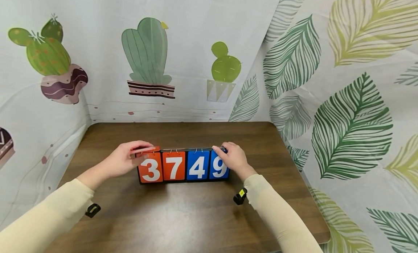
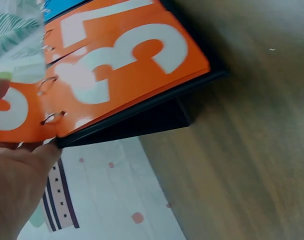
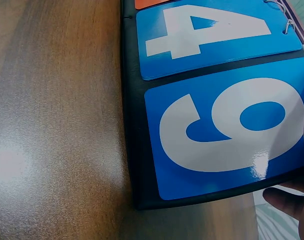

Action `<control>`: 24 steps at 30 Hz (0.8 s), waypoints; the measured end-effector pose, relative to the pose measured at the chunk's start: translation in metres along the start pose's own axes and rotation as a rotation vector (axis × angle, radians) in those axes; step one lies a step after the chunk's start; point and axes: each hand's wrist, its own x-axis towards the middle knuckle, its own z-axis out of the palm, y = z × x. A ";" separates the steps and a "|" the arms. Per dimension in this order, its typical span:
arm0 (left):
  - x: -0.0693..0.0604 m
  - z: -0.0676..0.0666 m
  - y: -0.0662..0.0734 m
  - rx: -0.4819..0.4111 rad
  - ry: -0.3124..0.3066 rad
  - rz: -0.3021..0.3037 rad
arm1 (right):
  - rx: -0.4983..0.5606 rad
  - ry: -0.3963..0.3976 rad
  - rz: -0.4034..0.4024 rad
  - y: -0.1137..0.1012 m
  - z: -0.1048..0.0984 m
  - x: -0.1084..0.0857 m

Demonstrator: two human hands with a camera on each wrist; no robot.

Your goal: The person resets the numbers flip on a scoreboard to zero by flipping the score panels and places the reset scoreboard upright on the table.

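Observation:
A tabletop flip scoreboard point(image 1: 186, 182) with a black stand faces me, showing 3 and 7 on orange cards and 4 and 9 on blue cards. At its upper left, my left hand point(image 1: 125, 158) pinches a raised orange number card point(image 2: 22, 117), which hangs on the metal rings above the orange 3 card point(image 2: 127, 65). Over at the opposite top corner, my right hand point(image 1: 234, 159) grips the scoreboard beside the blue 9 card point(image 3: 232, 135). In the right wrist view, only part of that hand shows at the right edge.
Under the scoreboard is a brown wooden table point(image 1: 183, 216) with rounded corners. Behind it hangs a white cloth point(image 1: 192, 13) printed with cacti, and a leaf-print cloth point(image 1: 303, 111) hangs along the right side. Small black devices are strapped at both wrists.

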 end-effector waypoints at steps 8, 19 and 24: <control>-0.008 0.013 -0.008 0.147 0.132 0.205 | -0.007 -0.011 0.004 0.001 0.000 -0.001; -0.020 0.016 -0.010 0.183 0.108 0.480 | -0.016 -0.015 0.005 0.001 -0.001 0.000; -0.024 0.019 -0.014 0.241 0.067 0.534 | -0.015 -0.014 0.011 0.000 0.000 0.000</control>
